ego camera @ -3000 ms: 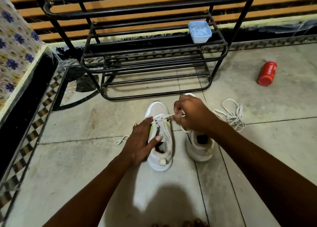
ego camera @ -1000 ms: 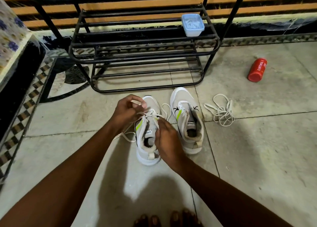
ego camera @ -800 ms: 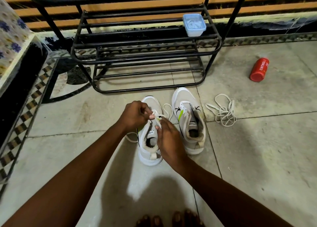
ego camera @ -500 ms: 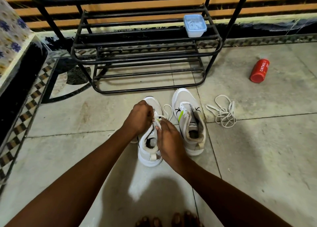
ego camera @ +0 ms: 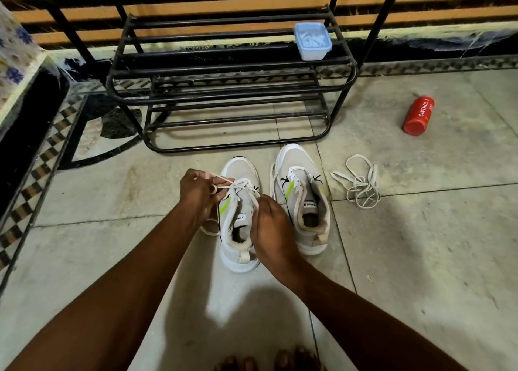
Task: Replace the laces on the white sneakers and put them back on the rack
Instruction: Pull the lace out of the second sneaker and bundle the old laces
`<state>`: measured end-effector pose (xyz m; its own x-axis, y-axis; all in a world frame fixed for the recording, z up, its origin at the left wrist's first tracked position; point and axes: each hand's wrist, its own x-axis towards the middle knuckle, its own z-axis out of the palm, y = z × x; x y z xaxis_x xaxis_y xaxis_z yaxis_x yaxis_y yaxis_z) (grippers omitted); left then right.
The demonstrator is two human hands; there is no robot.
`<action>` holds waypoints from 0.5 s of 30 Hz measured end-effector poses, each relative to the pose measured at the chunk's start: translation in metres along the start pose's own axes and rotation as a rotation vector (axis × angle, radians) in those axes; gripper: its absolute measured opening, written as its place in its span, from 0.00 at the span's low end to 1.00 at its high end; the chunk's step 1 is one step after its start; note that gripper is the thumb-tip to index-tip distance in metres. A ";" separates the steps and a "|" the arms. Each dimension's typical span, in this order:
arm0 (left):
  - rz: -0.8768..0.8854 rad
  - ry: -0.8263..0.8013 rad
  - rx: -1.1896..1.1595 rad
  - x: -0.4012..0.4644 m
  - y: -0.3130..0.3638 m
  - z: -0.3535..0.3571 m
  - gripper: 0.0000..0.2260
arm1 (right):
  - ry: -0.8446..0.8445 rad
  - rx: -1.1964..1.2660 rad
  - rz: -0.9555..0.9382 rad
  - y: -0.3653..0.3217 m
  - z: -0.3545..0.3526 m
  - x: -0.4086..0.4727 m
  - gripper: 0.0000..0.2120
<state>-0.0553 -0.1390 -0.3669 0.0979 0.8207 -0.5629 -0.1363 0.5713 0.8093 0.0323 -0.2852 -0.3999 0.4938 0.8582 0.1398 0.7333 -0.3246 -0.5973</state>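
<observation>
Two forearms reach up from the bottom corners to the left sneaker (ego camera: 238, 216) at frame centre. The left hand (ego camera: 196, 194) pinches its lace (ego camera: 224, 182) in curled fingers; the right hand (ego camera: 269, 227) curls over the collar, fingertips hidden.

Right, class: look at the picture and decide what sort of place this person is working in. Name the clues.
Probably a home entryway or porch. A black metal shoe rack stands on a tiled floor with a patterned border, and two white sneakers sit before it beside a loose lace.
</observation>
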 end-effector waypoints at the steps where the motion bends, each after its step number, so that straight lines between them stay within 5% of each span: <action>1: 0.017 -0.030 0.046 0.002 0.000 -0.001 0.13 | -0.012 -0.018 -0.008 0.001 0.000 0.000 0.28; 4: 0.214 -0.074 0.320 0.005 0.001 -0.004 0.06 | -0.025 -0.043 -0.005 0.003 0.001 -0.002 0.28; 9: 0.892 -0.218 1.096 -0.002 0.005 -0.009 0.13 | -0.013 -0.011 0.033 0.002 0.003 0.000 0.20; 15: 0.888 -0.297 1.481 -0.016 0.001 0.004 0.03 | -0.016 0.025 0.059 -0.002 0.000 -0.001 0.19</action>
<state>-0.0529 -0.1519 -0.3567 0.6827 0.7307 0.0059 0.6743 -0.6332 0.3800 0.0308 -0.2852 -0.3986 0.5284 0.8441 0.0916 0.6912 -0.3650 -0.6237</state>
